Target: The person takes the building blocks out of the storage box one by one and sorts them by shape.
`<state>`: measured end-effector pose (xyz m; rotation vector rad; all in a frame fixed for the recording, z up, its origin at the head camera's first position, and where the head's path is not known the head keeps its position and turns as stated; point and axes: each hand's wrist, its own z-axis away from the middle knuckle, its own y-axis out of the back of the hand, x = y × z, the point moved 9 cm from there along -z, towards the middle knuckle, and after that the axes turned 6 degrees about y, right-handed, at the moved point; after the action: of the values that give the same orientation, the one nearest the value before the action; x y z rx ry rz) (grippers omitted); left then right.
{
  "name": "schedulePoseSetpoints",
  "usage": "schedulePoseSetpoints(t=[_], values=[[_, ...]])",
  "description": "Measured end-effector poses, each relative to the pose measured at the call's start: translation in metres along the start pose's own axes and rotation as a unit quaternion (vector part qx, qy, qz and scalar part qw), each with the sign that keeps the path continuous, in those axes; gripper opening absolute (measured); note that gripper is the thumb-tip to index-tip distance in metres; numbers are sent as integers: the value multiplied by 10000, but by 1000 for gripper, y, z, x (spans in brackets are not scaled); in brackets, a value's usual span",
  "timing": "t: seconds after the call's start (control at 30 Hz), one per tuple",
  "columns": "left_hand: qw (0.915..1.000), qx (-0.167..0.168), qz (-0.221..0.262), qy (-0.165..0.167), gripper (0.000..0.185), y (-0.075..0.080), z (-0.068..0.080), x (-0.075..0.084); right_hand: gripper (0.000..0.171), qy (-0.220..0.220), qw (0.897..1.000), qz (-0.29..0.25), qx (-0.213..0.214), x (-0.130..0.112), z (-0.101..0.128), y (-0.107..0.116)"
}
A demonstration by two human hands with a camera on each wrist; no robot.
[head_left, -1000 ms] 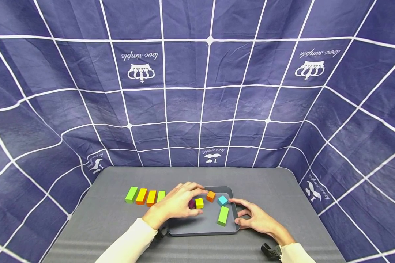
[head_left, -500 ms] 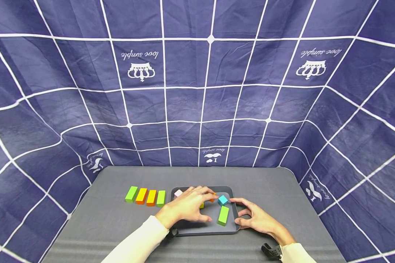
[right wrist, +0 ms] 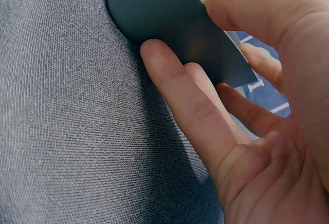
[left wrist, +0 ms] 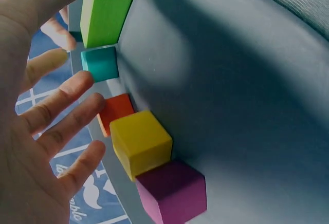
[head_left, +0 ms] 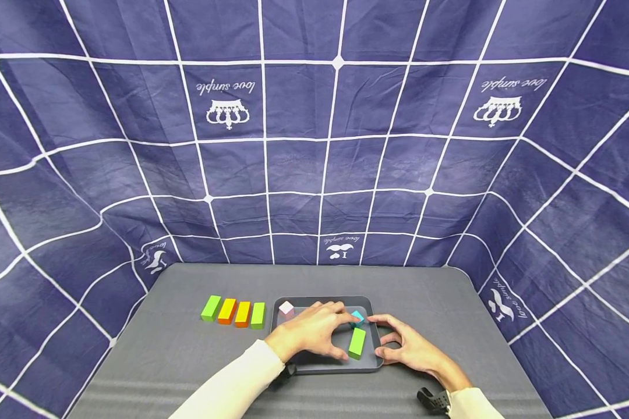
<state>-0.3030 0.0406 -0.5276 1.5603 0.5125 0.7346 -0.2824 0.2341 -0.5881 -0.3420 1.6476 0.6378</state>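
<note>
A dark grey tray (head_left: 325, 365) lies on the table and holds several blocks. My left hand (head_left: 331, 333) hovers over it, open with fingers spread, its thumb close to the long green block (head_left: 356, 343). In the left wrist view the hand (left wrist: 36, 131) is above the green block (left wrist: 105, 11), a cyan cube (left wrist: 101, 63), an orange cube (left wrist: 117, 112), a yellow cube (left wrist: 141, 143) and a purple cube (left wrist: 172, 193). A pink cube (head_left: 286, 308) sits at the tray's far left corner. My right hand (head_left: 393, 343) grips the tray's right rim (right wrist: 169, 23), thumb above, fingers (right wrist: 175, 80) against its wall.
Left of the tray a row of long blocks lies on the grey table (head_left: 451, 302): green (head_left: 211, 308), orange (head_left: 227, 311), amber (head_left: 243, 313), green (head_left: 258, 315). Blue checked cloth (head_left: 314, 145) rises behind and at both sides. A black wrist strap (head_left: 432, 400) shows near the front edge.
My left hand has slid right across the tray, from the yellow and purple cubes toward the green block, uncovering the pink cube. The right hand has stayed on the rim.
</note>
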Motion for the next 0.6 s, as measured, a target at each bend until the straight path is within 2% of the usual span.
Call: schedulePoseSetpoints(t=[0.23,0.43,0.6], values=[[9999,-35,87,-89,84,-7,-7,8,76,-19,10000,-24,39,0,1,0],[9993,-212,323,17,78,-16,-8,10,77,-13,10000,-82,-11,2,3,-3],[9993,-204,306,68,75,-17,-10,11,77,-67,10000,-35,29,4,0,0]])
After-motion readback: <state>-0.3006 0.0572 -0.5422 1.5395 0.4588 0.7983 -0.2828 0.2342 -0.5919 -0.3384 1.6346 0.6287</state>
